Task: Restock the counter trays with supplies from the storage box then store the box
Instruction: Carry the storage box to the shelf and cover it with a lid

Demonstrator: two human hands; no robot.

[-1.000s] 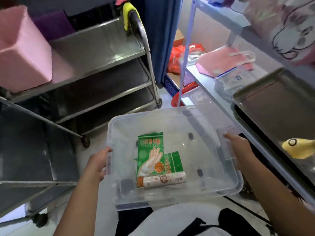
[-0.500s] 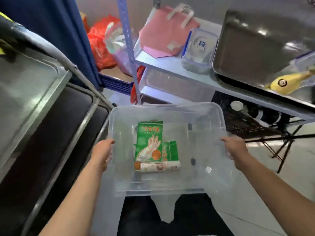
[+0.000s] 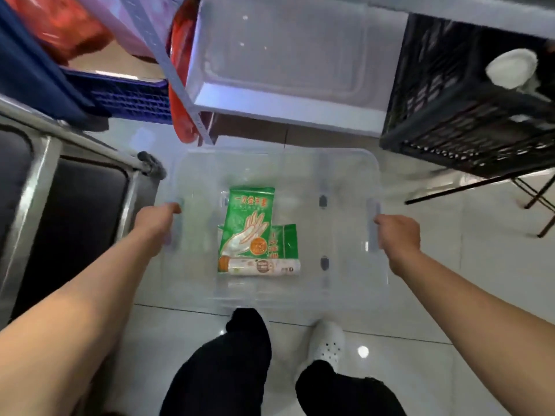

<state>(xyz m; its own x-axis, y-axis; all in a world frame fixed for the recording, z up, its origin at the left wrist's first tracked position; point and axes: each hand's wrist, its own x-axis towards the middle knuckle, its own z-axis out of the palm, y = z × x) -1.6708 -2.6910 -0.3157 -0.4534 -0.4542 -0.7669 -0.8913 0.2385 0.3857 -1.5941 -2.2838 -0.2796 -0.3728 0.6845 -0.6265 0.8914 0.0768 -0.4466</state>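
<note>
1. The left hand (image 3: 156, 219) and right hand (image 3: 398, 232) are each gripping a side handle of the clear box (image 3: 345, 175), holding it low above the tiled floor (image 3: 495, 265), just in front of the person's feet.
2. The box is carrying a green glove pack (image 3: 247, 223), a smaller green pack (image 3: 285, 240) and a roll (image 3: 261, 267), lying together on its bottom.
3. The step in hand is probably stowing the box in the gap under the low shelf (image 3: 285, 109), between the shelf post (image 3: 183, 94) and the black crate (image 3: 468, 94).
4. Doing it well means keeping the box level so the packs are not sliding, lowering both sides evenly, then pushing it straight in, clear of post and crate.
5. Compared with half a second ago, the view is tilting further down: the upper shelf and its trays are gone from sight, and the floor and feet are now showing. Both grips are unchanged.
</note>
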